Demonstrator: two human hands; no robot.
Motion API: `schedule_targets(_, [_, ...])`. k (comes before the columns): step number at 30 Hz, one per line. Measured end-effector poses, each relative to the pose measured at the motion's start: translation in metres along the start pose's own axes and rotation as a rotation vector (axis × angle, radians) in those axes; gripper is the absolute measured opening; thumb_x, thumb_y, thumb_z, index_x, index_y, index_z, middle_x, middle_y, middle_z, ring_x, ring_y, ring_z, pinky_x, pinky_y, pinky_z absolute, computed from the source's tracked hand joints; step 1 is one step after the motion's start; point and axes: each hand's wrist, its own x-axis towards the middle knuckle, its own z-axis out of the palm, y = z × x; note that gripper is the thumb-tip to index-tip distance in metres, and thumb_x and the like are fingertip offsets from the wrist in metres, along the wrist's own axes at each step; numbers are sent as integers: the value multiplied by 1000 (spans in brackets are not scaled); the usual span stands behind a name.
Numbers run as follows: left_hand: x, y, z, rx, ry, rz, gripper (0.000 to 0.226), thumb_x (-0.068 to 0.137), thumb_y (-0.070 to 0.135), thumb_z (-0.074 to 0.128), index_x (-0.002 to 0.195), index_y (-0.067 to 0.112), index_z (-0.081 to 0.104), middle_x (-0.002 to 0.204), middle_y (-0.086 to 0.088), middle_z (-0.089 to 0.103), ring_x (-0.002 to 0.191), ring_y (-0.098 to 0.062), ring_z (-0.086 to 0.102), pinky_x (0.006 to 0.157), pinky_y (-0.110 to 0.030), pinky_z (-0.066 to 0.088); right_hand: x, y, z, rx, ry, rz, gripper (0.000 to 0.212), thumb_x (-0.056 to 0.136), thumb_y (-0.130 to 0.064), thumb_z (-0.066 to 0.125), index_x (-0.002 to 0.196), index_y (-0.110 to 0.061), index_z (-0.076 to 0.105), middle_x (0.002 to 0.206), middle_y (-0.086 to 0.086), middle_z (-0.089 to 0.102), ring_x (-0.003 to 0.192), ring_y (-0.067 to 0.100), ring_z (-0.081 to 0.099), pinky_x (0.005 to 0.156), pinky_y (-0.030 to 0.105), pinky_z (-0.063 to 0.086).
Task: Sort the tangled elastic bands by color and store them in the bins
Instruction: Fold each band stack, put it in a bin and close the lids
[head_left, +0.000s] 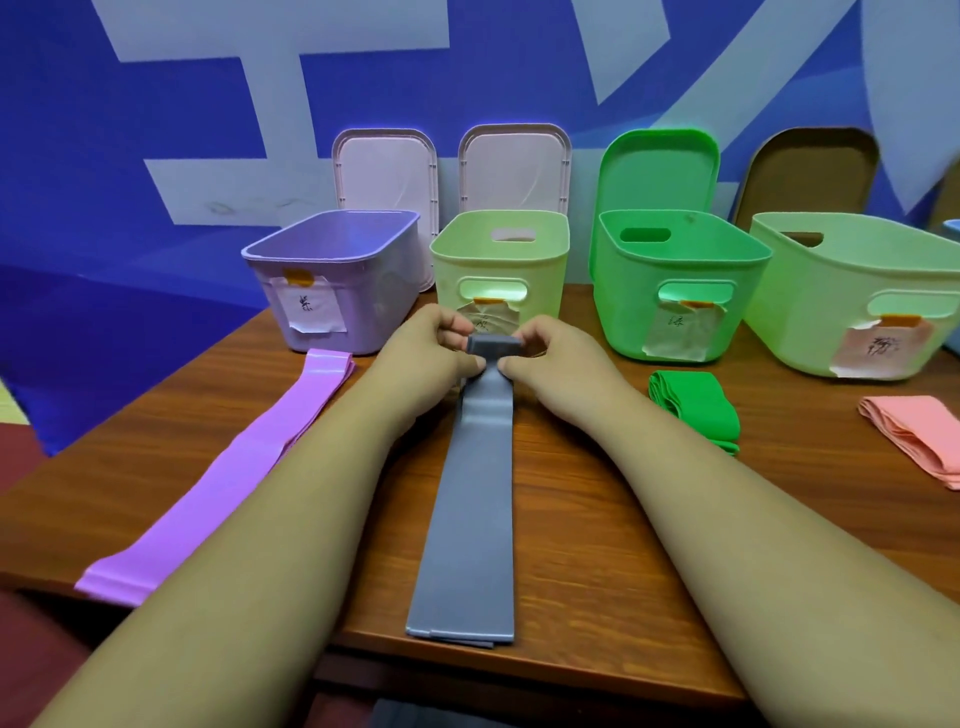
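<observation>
1. The grey band (467, 509) is a flat, smooth, rubbery strip, doubled in layers. It runs straight down the middle of the wooden table (597, 519), and its near end reaches the front edge.
2. Its far end is folded over into a small thick block. The left hand (426, 353) and the right hand (556, 358) both pinch that block, fingers curled over the top and thumbs pressed in below, just in front of the pale green bin (452, 280).
3. A purple band (234, 467), glossy and long, lies slantwise on the left of the table. A folded green band (696, 410) and a folded pink band (914, 436) lie on the right, apart from each other.
4. Four open plastic bins with rounded corners stand in a row at the back: a lilac bin (374, 291), the pale green one with slot handles, a bright green bin (623, 301) and a larger pale green bin (810, 312).
5. Each bin carries a crumpled paper label (309, 306) held on with orange tape.
6. From here only the upper inner walls of the bins show, so I cannot tell what lies at the bottom.
7. Two pink lids (387, 171), a green lid (657, 166) and a brown lid (810, 171) lean against the blue-and-white wall (156, 130) behind the bins.
</observation>
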Motion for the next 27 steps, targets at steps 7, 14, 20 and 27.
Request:
schedule_targets(7, [-15, 4, -8, 22, -310, -37, 40, 86, 9, 85, 120, 24, 72, 103, 4, 81, 96, -14, 77, 82, -28, 58, -2, -7, -1, 76, 11, -83, 17, 93, -23, 78, 102, -28, 65, 92, -5, 68, 82, 12, 62, 70, 28, 45])
schedule_targets(14, [-3, -2, -2, 35, -187, 58, 51, 80, 11, 87, 126, 27, 72, 113, 2, 80, 108, -18, 76, 97, -40, 59, 1, -18, -2, 215, 90, -72, 20, 94, -7, 73, 104, -20, 61, 88, -4, 69, 59, 12, 71, 68, 32, 56])
schedule_targets(20, [-1, 1, 1, 125, -125, 130, 31, 90, 18, 84, 120, 27, 78, 102, 14, 80, 92, 3, 73, 77, -14, 52, -4, -20, -2, 282, 86, -72, 22, 93, -9, 72, 99, -25, 58, 84, -3, 76, 73, 13, 80, 79, 49, 66])
schedule_targets(27, [-6, 0, -16, 318, -210, 65, 31, 82, 16, 87, 108, 29, 77, 97, 11, 78, 92, -14, 74, 88, -35, 57, -21, -17, -9, 199, 20, -119, 22, 85, -18, 74, 91, -32, 59, 98, -8, 74, 81, 14, 79, 77, 53, 65])
